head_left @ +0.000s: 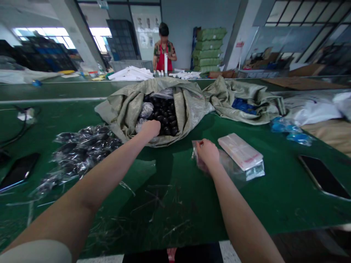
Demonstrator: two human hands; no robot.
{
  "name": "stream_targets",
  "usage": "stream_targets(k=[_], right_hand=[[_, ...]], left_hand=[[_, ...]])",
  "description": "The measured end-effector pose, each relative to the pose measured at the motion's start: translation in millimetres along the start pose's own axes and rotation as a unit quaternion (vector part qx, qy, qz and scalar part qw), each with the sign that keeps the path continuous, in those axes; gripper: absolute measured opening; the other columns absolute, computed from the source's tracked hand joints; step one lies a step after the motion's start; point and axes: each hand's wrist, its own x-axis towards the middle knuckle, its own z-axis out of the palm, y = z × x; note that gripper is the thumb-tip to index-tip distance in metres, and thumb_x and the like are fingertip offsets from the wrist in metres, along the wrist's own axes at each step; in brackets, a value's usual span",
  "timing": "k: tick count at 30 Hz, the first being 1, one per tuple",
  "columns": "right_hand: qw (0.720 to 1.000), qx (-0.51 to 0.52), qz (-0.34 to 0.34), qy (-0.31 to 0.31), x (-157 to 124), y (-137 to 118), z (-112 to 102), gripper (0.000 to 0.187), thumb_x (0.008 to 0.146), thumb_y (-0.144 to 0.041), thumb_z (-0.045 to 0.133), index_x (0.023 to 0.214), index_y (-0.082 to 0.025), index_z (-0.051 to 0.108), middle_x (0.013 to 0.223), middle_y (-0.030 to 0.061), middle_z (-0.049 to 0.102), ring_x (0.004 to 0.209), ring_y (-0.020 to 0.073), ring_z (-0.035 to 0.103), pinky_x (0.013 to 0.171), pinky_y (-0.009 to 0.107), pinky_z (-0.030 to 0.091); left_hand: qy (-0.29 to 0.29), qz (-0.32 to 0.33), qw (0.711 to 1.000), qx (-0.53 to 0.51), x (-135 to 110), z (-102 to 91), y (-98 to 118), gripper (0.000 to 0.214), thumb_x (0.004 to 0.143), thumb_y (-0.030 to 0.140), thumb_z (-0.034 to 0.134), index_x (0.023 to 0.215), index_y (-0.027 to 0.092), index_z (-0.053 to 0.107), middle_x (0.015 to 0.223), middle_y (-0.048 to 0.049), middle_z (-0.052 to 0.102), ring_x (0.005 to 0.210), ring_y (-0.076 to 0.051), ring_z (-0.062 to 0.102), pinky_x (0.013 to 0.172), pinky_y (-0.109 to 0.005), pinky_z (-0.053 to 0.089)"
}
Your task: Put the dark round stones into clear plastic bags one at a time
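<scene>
My left hand (151, 128) reaches into the front of an open woven sack (189, 106), over a heap of shiny black rounded pieces (166, 118). Its fingers point away and are hidden, so their grip cannot be seen. On the green table, to the right of the sack, my right hand (207, 151) pinches the edge of a clear plastic bag (195, 148). That bag lies flat and runs under my wrist. A stack of flat clear bags (241, 149) lies just right of this hand. Left of the sack is a pile of black pieces in clear wrappers (82, 149).
Phones lie at the left (20, 170) and the right (325, 175) of the table (170, 219). Another woven sack (246, 98) with blue contents and blue wrapped pieces (292, 130) are at the right. A person in a red apron (164, 54) stands behind white parts (131, 73).
</scene>
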Motion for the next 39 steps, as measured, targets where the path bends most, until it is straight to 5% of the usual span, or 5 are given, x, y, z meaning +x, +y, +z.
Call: stream_targets(k=[6,10,14,30,39], right_hand=[[0.99,-0.103,0.061,-0.07,2.3,14.8,-3.3,0.047,0.087,-0.047,0.056,0.108,-0.007,0.068,0.117,0.0249,0.058,0.108,0.034,0.059,0.083,0.039,0.05],[0.989,-0.115,0.053,-0.081,3.3,18.0,0.6,0.04,0.09,-0.04,0.056,0.11,-0.008,0.068,0.115,0.0229,0.058,0.108,0.0318,0.059,0.084,0.037,0.05],[0.987,-0.135,0.034,-0.073,5.2,19.7,3.5,0.035,0.092,-0.035,0.053,0.108,-0.008,0.068,0.11,0.0213,0.06,0.104,0.0303,0.061,0.081,0.035,0.051],[0.985,-0.157,0.001,-0.066,9.1,18.0,4.0,0.036,0.089,-0.036,0.056,0.11,-0.009,0.065,0.111,0.0196,0.063,0.108,0.0291,0.058,0.088,0.036,0.047],[0.99,-0.125,0.005,-0.064,14.8,24.0,-1.1,0.022,0.092,-0.026,0.051,0.101,-0.014,0.068,0.105,0.0153,0.067,0.101,0.0261,0.061,0.084,0.035,0.046]], left_hand=[[0.155,0.026,0.985,-0.067,-45.5,-10.0,18.3,0.043,0.087,0.042,0.053,0.121,0.016,0.06,0.122,-0.0154,0.061,0.102,-0.03,0.064,0.086,-0.04,0.051],[-0.01,0.188,0.971,-0.15,-86.5,11.7,39.1,0.036,0.081,0.045,0.063,0.108,0.022,0.067,0.107,-0.0071,0.069,0.097,-0.024,0.066,0.088,-0.033,0.051],[-0.027,0.177,0.972,-0.152,-106.7,39.6,45.5,0.038,0.08,0.04,0.064,0.114,0.023,0.065,0.116,-0.0085,0.067,0.099,-0.027,0.066,0.085,-0.037,0.053],[-0.049,0.174,0.964,-0.193,-86.4,42.3,37.6,0.047,0.077,0.055,0.064,0.111,0.021,0.067,0.108,-0.0087,0.071,0.096,-0.025,0.067,0.084,-0.033,0.051],[0.054,0.193,0.944,-0.263,-87.2,36.1,55.7,0.042,0.085,0.05,0.059,0.111,0.019,0.068,0.12,-0.0084,0.066,0.107,-0.023,0.063,0.096,-0.036,0.047]])
